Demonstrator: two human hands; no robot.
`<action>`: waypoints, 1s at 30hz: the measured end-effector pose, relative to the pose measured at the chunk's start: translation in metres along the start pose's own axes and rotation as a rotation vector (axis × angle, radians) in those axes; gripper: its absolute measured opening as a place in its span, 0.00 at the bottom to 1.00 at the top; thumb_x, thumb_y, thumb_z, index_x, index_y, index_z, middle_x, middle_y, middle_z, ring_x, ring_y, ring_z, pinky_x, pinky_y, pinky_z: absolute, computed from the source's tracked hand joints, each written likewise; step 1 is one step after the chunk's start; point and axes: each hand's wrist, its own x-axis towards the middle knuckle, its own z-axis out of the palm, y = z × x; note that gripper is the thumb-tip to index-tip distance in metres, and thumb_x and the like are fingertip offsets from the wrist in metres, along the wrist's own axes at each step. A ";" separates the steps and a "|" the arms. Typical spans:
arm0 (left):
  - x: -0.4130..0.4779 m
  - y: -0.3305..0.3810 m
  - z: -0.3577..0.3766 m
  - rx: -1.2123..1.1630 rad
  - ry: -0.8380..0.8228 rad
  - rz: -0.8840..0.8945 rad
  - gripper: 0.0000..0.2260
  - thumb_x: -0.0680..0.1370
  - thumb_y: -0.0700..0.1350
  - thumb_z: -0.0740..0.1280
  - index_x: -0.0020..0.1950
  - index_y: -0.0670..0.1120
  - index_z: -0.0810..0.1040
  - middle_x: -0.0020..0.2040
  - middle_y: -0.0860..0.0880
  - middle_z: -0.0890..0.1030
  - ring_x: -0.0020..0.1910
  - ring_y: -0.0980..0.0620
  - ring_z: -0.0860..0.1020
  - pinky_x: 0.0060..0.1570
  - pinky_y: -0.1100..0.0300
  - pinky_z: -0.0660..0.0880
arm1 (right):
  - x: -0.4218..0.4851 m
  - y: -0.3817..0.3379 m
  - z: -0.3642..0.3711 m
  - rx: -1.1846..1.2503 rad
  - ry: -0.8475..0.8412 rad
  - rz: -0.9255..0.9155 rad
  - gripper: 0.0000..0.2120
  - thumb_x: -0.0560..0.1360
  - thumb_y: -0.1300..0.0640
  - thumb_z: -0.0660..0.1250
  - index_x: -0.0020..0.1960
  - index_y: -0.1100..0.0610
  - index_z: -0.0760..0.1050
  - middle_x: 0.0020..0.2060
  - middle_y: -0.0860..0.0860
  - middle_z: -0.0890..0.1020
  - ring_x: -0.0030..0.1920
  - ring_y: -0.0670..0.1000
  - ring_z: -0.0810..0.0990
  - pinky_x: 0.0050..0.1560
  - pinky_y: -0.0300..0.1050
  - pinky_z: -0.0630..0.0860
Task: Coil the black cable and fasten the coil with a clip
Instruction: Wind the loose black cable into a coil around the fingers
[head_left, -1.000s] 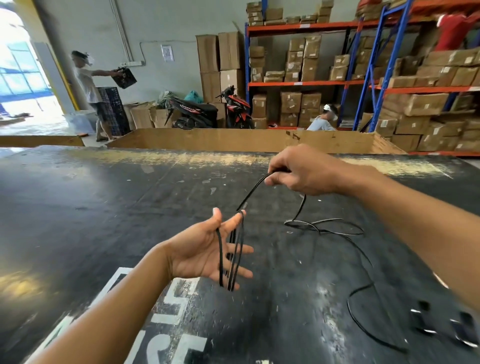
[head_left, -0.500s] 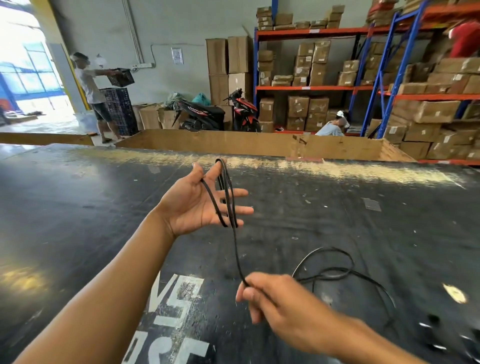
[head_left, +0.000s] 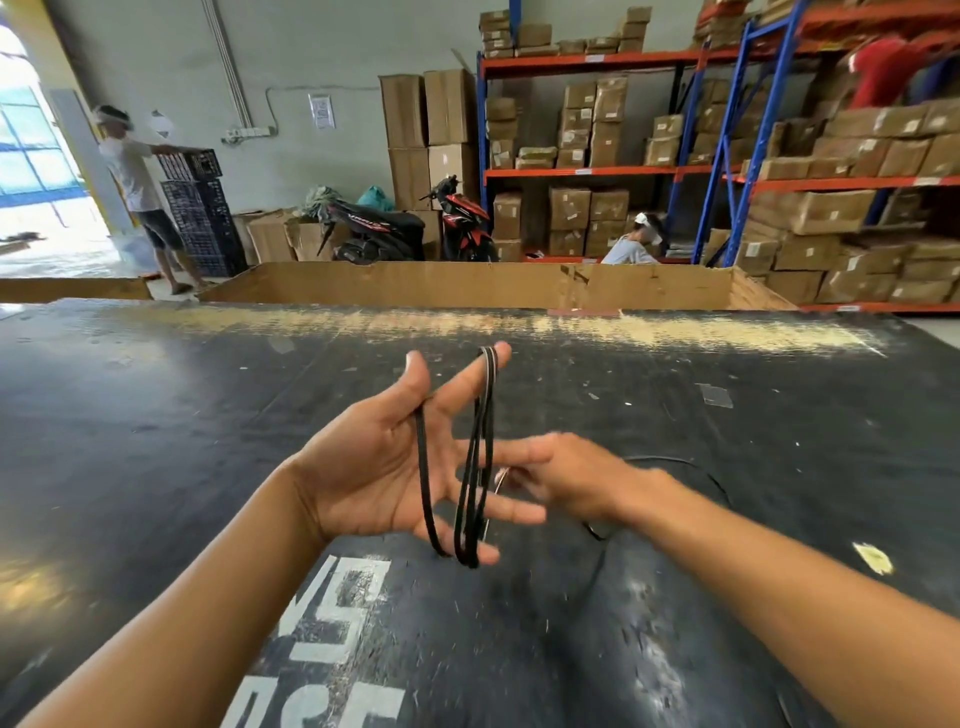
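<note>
Black cable (head_left: 475, 457), head view: several turns hang over your spread left hand (head_left: 384, 467), looped from index finger to little finger, palm open, nothing pinched. Your right hand (head_left: 566, 478) sits just behind, blurred; grip cannot be told. Slack lies on the table (head_left: 156, 415). Winding step. Next: feed another turn. No clip seen.

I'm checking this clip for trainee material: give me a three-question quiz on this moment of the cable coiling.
1. True or false: the black cable is looped around the open left hand.
2. Where does the uncoiled slack lie? A) on the dark tabletop B) in a cardboard box C) on a shelf
3. Fill in: the right hand works just to the ____ of the coil.

Key: 1 true; 2 A; 3 right.
</note>
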 end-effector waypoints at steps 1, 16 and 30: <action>-0.002 -0.004 0.001 0.015 0.011 -0.032 0.28 0.74 0.71 0.43 0.74 0.70 0.56 0.79 0.38 0.58 0.72 0.28 0.62 0.61 0.31 0.68 | 0.008 0.005 -0.012 -0.084 -0.003 -0.018 0.07 0.77 0.56 0.62 0.51 0.48 0.77 0.51 0.51 0.84 0.53 0.56 0.82 0.48 0.48 0.75; -0.006 -0.032 -0.048 0.103 0.562 -0.208 0.25 0.73 0.72 0.47 0.70 0.73 0.60 0.72 0.41 0.68 0.66 0.31 0.74 0.66 0.27 0.61 | 0.020 -0.018 -0.125 -0.396 0.118 -0.097 0.11 0.79 0.48 0.63 0.38 0.47 0.74 0.37 0.47 0.79 0.37 0.51 0.79 0.35 0.42 0.68; 0.008 0.045 -0.049 0.048 0.731 0.139 0.25 0.78 0.68 0.44 0.76 0.67 0.56 0.66 0.34 0.71 0.65 0.25 0.71 0.64 0.27 0.63 | -0.035 -0.063 -0.018 0.506 0.150 0.116 0.07 0.78 0.54 0.62 0.43 0.52 0.75 0.33 0.49 0.81 0.34 0.49 0.81 0.42 0.52 0.78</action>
